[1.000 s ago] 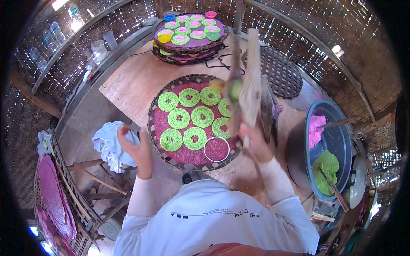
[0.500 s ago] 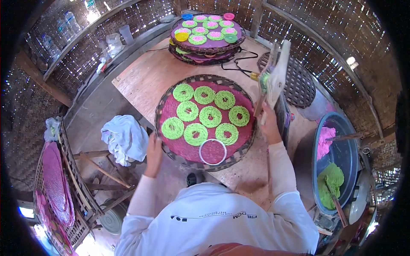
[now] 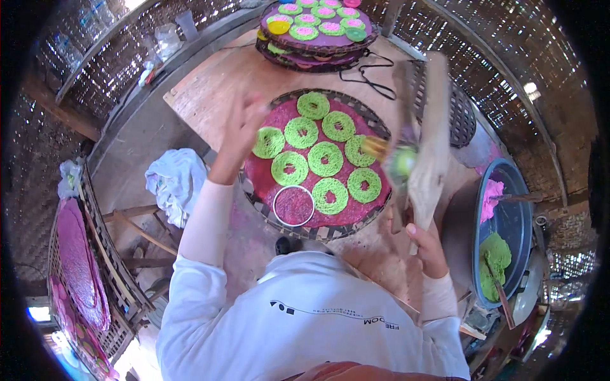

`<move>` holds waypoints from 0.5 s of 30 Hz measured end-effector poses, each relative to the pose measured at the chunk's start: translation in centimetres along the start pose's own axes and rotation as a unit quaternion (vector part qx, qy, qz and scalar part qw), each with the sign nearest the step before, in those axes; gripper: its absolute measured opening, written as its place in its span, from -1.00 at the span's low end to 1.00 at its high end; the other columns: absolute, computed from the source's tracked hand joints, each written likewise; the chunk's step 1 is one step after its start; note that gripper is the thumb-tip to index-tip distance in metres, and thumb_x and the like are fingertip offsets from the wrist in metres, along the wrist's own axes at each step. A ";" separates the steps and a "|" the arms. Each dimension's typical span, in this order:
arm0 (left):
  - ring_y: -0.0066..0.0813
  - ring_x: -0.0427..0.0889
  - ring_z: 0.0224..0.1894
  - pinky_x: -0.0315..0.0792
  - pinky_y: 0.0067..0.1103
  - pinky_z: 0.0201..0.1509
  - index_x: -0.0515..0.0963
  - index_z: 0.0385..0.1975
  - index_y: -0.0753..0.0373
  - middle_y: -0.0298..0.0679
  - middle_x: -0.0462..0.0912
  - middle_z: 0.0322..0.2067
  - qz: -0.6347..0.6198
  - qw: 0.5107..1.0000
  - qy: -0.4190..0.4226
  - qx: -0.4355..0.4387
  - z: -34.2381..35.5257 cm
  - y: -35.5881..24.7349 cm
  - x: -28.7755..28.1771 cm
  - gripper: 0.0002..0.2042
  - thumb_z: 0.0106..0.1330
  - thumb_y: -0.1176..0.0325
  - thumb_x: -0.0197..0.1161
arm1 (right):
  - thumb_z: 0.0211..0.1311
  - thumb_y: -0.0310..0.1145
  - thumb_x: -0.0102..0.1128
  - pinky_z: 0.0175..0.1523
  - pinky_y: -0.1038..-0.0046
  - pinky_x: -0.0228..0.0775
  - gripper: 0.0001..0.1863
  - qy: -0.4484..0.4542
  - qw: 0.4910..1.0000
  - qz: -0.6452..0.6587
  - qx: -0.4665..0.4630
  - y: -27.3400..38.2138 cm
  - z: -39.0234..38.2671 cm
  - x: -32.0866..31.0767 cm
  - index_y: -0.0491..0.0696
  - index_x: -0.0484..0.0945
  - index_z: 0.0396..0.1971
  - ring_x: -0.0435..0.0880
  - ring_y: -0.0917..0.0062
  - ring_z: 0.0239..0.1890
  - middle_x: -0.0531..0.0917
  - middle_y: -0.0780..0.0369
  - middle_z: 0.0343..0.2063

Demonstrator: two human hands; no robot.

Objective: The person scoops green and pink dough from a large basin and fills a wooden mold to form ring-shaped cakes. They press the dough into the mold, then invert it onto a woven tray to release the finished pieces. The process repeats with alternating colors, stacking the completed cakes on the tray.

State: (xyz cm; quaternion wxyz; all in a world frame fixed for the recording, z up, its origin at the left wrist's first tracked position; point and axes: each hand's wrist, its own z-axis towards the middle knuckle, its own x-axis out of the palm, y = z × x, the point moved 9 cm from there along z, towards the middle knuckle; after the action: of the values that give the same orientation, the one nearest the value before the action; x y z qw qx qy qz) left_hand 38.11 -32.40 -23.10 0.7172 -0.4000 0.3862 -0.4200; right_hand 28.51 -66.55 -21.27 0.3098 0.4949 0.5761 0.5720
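In front of me lies a round woven tray (image 3: 323, 233) with a dark pink sheet. Several lacy green dough rings (image 3: 325, 159) sit on the sheet, and a thin white hoop (image 3: 293, 206) rests near the tray's front left. My right hand (image 3: 427, 249) grips the lower end of a wooden hand press (image 3: 427, 146), held upright over the tray's right edge. Green dough shows in the press's middle, smeared by motion. My left hand (image 3: 244, 127) is raised at the tray's far left edge, blurred, fingers stretched upward and seemingly holding nothing.
Stacked trays (image 3: 318, 47) with green-and-pink pieces and small coloured bowls stand at the back. A dark blue tub (image 3: 522, 235) at right holds pink and green dough. White cloth (image 3: 176, 184) lies left, near a rack of pink sheets (image 3: 79, 260). A black cord (image 3: 367, 79) crosses the board.
The tray has turned clockwise, carrying the green rings and hoop round. My left hand has left its near-left rim and risen. The press in my right hand has moved right and nearer me.
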 end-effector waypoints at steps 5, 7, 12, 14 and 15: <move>-0.29 0.29 0.08 0.21 -0.41 0.14 -0.01 0.23 0.22 -0.22 0.33 -0.03 -0.487 0.871 0.014 0.066 1.1 -13.3 1.2 -0.27 0.18 -0.13 -0.03 | -0.12 -0.19 0.26 -0.26 0.65 0.29 -0.43 0.245 0.956 -0.123 0.103 0.1 1.6 6.4 -0.19 0.37 -0.10 0.43 0.65 -0.34 0.48 0.30 -0.36; -0.24 0.27 0.15 0.08 -0.38 0.23 0.04 0.21 0.25 -0.20 0.36 0.04 -0.726 0.658 0.184 0.083 1.2 -13.1 0.3 -0.29 0.18 -0.11 0.00 | -0.06 -0.10 0.23 -0.26 0.66 0.28 -0.43 0.323 0.923 -0.155 0.139 -0.5 2.2 8.0 -0.19 0.38 -0.11 0.44 0.66 -0.35 0.48 0.30 -0.37; -0.21 0.30 0.08 0.18 -0.31 0.14 0.06 0.21 0.17 -0.28 0.38 -0.08 -0.748 0.583 0.282 0.147 -2.0 -11.1 -0.7 -0.31 0.18 -0.15 -0.06 | 0.17 0.23 -0.26 -0.18 0.58 0.32 -0.27 0.376 0.872 -0.149 0.276 -1.8 4.0 9.3 -0.19 0.34 -0.03 0.49 0.58 -0.30 0.53 0.26 -0.29; -0.17 0.32 0.00 0.25 -0.27 0.08 0.19 0.14 0.15 -0.31 0.37 -0.20 -0.744 0.596 0.251 0.169 -3.1 -9.1 -1.2 -0.38 0.20 -0.16 -0.12 | 0.22 0.19 -0.32 -0.14 0.55 0.32 -0.30 0.335 0.877 -0.172 0.298 -2.2 4.6 9.9 -0.19 0.34 -0.01 0.50 0.56 -0.27 0.53 0.24 -0.26; -0.20 0.33 -0.03 0.26 -0.27 0.06 0.23 0.09 0.14 -0.32 0.36 -0.23 -0.758 0.588 0.237 0.152 -3.3 -7.9 -1.2 -0.42 0.20 -0.15 -0.11 | 0.24 0.16 -0.35 -0.12 0.53 0.32 -0.31 0.315 0.879 -0.185 0.307 -2.5 5.0 10.0 -0.19 0.33 0.00 0.50 0.55 -0.26 0.53 0.23 -0.24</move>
State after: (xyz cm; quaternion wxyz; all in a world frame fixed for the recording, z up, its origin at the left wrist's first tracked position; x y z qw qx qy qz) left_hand 32.43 -34.76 -17.00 0.0721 -0.3194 0.0299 -0.9444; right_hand 29.37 -55.19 -22.32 0.0448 0.2435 0.8707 0.4249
